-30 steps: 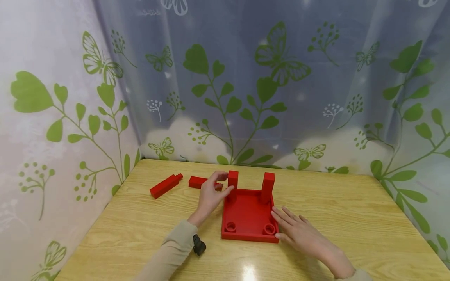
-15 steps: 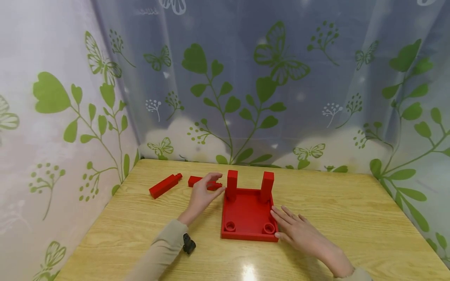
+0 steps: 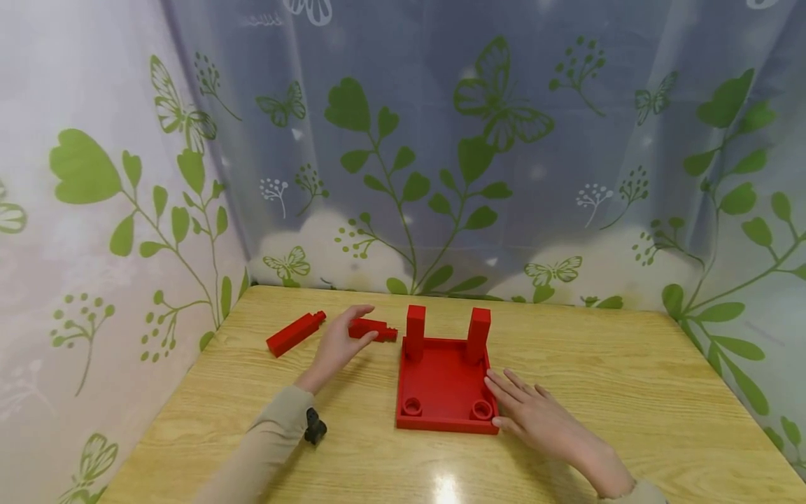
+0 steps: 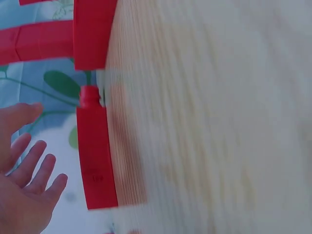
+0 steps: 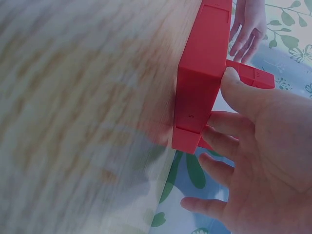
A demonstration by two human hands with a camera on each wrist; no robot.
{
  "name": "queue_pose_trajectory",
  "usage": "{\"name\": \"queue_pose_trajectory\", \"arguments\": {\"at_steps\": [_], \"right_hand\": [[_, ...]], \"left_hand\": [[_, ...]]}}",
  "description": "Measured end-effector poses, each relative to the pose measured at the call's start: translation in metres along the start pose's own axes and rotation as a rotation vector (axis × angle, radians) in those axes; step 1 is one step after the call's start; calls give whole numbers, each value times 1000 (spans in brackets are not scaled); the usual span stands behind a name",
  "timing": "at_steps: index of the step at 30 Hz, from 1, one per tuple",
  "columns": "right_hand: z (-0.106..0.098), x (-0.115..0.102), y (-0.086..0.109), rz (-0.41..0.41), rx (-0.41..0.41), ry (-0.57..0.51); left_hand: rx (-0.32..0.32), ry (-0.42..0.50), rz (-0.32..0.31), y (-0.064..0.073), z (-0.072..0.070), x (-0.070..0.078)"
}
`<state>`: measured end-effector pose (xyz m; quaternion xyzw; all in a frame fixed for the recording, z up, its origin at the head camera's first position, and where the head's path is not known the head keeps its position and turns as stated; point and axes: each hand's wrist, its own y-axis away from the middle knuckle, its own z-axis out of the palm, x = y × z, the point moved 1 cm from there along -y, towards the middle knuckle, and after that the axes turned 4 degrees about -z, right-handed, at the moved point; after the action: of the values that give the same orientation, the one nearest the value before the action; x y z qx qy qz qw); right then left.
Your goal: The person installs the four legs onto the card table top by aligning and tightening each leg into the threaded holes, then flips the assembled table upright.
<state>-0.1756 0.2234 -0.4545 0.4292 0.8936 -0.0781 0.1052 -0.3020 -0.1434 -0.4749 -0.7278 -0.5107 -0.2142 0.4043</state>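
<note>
One surface (image 3: pixel 598 364) carries a red tray (image 3: pixel 443 381) near its far edge. The right hand (image 3: pixel 535 416), fingers straight, touches the tray; the left hand (image 3: pixel 336 348), fingers apart, hangs empty beside a loose leg (image 3: pixel 378 330). Another leg (image 3: pixel 294 334) lies nearer the far left corner; two upright legs (image 3: pixel 415 329) stand in the tray. Likely step: fetching a leg, which calls for a pinch.

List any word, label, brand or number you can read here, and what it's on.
None reads for certain.
Red tray, near side: a small mark, perhaps "5", too small to be sure.
One upright leg on the tray: a tiny mark, too blurred to read.
Block lying nearest the tray: a small mark, too blurred to read.
Back curtain, top left: pale writing, too faint to read.
</note>
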Motion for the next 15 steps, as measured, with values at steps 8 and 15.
{"name": "queue_pose_trajectory", "arguments": {"at_steps": [8, 15], "right_hand": [[-1, 0, 0, 4, -1, -5], [1, 1, -1, -9, 0, 2]], "left_hand": [[-13, -101, -17, -5, -15, -13], [-95, -178, -71, -13, -24, -29]]}}
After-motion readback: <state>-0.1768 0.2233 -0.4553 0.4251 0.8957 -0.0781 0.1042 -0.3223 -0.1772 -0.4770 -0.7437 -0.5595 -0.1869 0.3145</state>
